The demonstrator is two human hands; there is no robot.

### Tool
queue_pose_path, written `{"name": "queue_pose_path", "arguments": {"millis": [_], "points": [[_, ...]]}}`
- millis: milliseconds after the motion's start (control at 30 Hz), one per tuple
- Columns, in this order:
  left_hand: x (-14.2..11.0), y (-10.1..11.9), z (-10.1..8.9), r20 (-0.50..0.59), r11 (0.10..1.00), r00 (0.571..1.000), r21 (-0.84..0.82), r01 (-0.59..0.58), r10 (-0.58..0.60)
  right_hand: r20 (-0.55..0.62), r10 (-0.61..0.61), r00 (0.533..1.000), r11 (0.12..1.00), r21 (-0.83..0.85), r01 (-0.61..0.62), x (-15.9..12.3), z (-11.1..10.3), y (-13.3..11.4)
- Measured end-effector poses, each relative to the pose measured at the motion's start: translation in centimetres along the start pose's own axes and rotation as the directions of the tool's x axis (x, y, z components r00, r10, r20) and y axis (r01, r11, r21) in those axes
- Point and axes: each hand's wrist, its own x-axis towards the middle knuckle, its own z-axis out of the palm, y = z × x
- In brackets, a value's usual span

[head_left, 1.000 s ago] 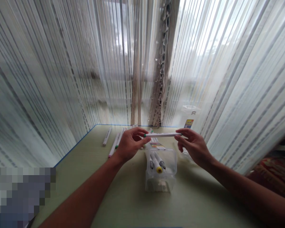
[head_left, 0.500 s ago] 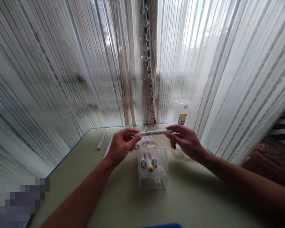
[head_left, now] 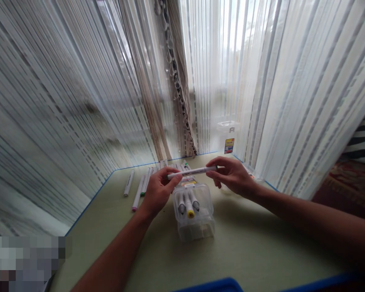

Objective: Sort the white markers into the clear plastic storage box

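Observation:
Both hands hold one white marker (head_left: 192, 172) level above the table. My left hand (head_left: 158, 190) pinches its left end and my right hand (head_left: 231, 174) pinches its right end. Just below it lies a clear plastic box (head_left: 194, 211) on its side, with three markers inside, one with a yellow cap. Several loose white markers (head_left: 139, 187) lie on the table to the left of my left hand, and more lie behind the box.
The pale green table (head_left: 249, 247) has a blue edge and sits in a corner of striped sheer curtains (head_left: 63, 101). A clear container with a yellow label (head_left: 227, 140) stands behind the curtain at the back. A blue object (head_left: 212, 284) shows at the bottom edge.
The view has swung, so hands and box sit further left in the picture. Both hands still grip the marker, which now tilts slightly up to the right.

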Motion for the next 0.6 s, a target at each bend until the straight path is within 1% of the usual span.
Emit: {"name": "queue_pose_path", "arguments": {"millis": [300,433,600], "points": [[-0.2,0.4,-0.2,-0.013,0.998,0.998,-0.018,-0.065,0.065,-0.012,0.031,0.999,0.999,-0.043,-0.032,0.0,0.1,-0.5],[-0.4,0.8,-0.3,-0.002,0.995,0.997,-0.066,-0.081,0.081,-0.039,0.052,0.998,0.999,-0.004,-0.052,0.2,-0.1,-0.3],[-0.6,1.5,-0.1,0.002,0.985,0.994,-0.134,-0.109,0.111,-0.04,0.103,0.994,0.992,0.072,-0.1,0.4,-0.5,0.9]]}}
